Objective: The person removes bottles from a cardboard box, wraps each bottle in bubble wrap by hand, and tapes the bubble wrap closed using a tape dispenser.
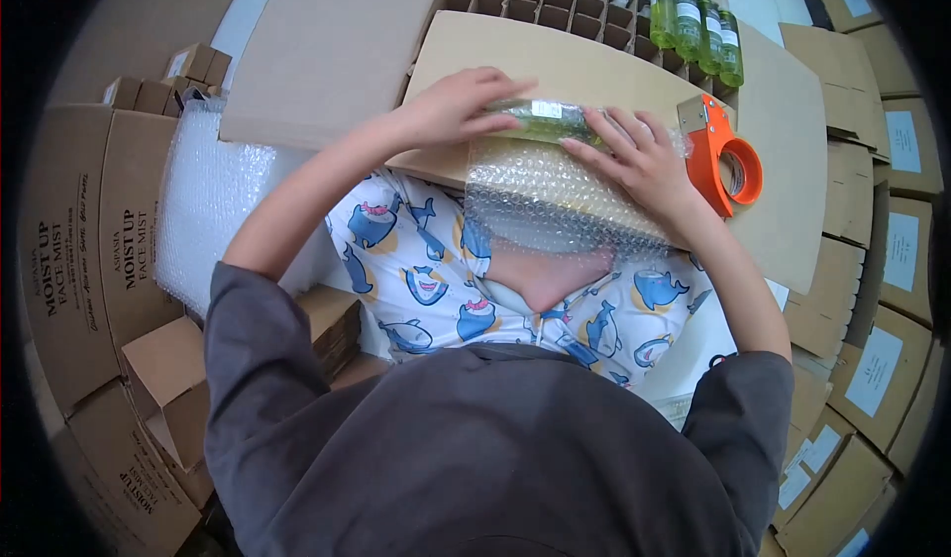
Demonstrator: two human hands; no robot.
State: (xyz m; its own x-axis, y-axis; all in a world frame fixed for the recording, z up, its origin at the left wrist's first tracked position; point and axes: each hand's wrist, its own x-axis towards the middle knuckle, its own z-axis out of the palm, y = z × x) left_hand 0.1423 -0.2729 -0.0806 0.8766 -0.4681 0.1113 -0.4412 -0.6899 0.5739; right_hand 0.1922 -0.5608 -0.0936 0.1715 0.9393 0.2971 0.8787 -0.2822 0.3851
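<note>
A green bottle with a white label [547, 111] lies sideways on the cardboard flap, at the far edge of a sheet of bubble wrap [555, 196] that hangs down towards my lap. Film covers at least part of the bottle. At the bottle's left end is my left hand [464, 106], its fingers apart and the fingertips at the wrap. My right hand [634, 156] lies over the right end of the bottle with fingers spread, pressing on the wrap. Just right of that hand, an orange tape dispenser [705, 151] rests on the cardboard.
Beyond the flap [565, 57] stands a divided carton [540, 7] of bottles, with several green bottles [688, 22] lying at its right. A bubble wrap roll [203, 210] is at the left. Stacked cartons [74, 250] line both sides.
</note>
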